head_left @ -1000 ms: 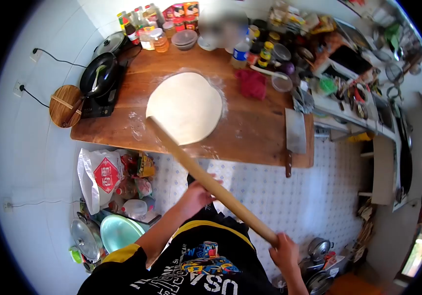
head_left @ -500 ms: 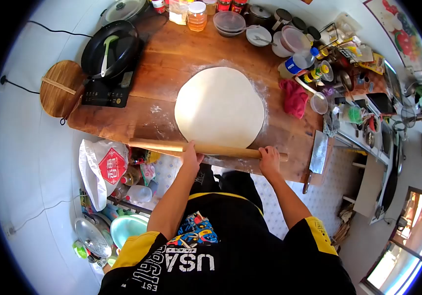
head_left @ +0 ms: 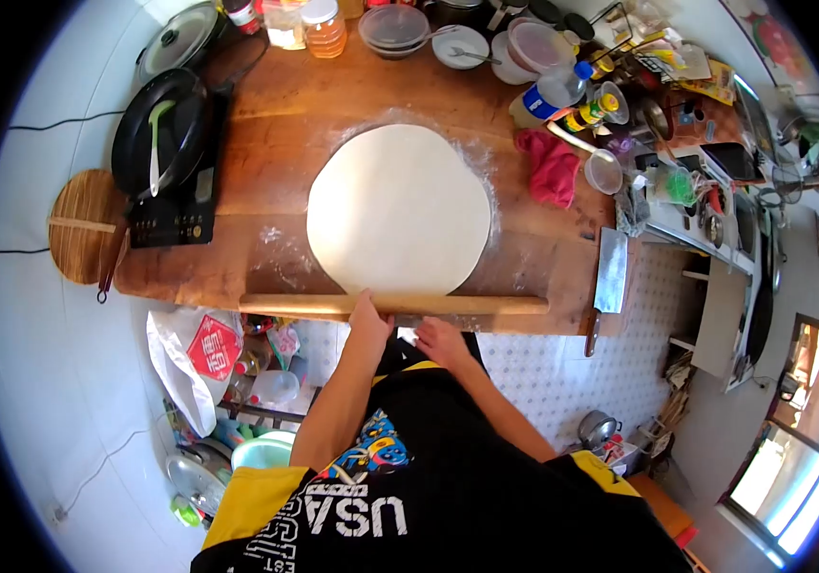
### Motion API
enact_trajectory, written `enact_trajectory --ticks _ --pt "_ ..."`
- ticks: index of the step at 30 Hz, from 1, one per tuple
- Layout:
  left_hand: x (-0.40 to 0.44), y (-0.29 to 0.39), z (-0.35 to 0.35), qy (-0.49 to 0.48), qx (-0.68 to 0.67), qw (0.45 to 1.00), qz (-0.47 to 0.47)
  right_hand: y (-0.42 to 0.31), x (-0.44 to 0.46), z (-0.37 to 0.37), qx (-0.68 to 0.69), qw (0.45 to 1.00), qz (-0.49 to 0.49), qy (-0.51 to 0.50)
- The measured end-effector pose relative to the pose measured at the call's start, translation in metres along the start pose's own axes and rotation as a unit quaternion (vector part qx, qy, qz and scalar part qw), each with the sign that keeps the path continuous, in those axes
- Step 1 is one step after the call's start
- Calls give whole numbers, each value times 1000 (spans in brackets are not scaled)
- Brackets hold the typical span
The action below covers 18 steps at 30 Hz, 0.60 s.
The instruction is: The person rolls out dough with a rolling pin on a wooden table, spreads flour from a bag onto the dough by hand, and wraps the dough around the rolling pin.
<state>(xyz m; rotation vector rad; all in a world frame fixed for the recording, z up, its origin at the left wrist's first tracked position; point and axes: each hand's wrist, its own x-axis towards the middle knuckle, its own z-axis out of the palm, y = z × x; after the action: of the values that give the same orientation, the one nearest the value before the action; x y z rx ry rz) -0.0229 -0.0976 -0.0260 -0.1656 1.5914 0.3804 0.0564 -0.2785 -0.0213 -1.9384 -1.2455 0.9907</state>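
Left hand [head_left: 369, 320] clasps wooden rolling pin [head_left: 486, 305] along the surface's [head_left: 271, 124] near edge, at round dough sheet's [head_left: 398, 208] near rim. Right hand [head_left: 440, 341] beside same edge; cannot tell whether spread or pinching.

One rolling pin [head_left: 467, 305], one dough sheet [head_left: 398, 205], one cleaver [head_left: 611, 270], two hands [head_left: 368, 318]

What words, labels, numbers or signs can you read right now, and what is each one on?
"USA": in white, upside down, on the front of the black T-shirt.
"香雪", as far as I can tell: on the red diamond of the white bag.
Unreadable: the outlined lettering beside "USA", broken by folds; the blue-capped bottle's label, the yellow bottle's label and the induction cooker's markings, too small or blurred.
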Motion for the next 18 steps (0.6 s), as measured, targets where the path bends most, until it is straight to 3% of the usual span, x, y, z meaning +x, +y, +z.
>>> enact_trajectory --ticks 1,2,3,6,8,12,13,15,16,17,18 --pt "3 3 0 22 34 999 -8 -7 8 11 224 958 179 3" --pt "5 6 -1 45 70 996 -15 -11 15 17 366 903 221 33" --pt "6 6 -2 43 76 996 -12 -14 22 21 369 902 220 38" --pt "5 6 0 22 47 998 -17 -20 44 15 524 785 282 172" --pt "-6 11 0 20 74 997 -18 -37 53 -8 751 474 406 215" --pt "-19 20 6 66 163 984 -28 -41 57 -17 709 537 413 195" --pt "-21 21 4 79 185 979 -31 -42 55 -26 628 631 442 114" --pt "-26 22 -10 -26 255 966 41 -38 54 -59 456 783 421 39" --pt "-24 24 -14 -64 278 956 68 -38 57 -90 373 847 376 46" --pt "-15 26 -16 -53 288 955 46 -20 68 -121 307 883 330 129" --pt "-6 27 -23 -37 297 954 24 21 91 -139 42 919 276 280"
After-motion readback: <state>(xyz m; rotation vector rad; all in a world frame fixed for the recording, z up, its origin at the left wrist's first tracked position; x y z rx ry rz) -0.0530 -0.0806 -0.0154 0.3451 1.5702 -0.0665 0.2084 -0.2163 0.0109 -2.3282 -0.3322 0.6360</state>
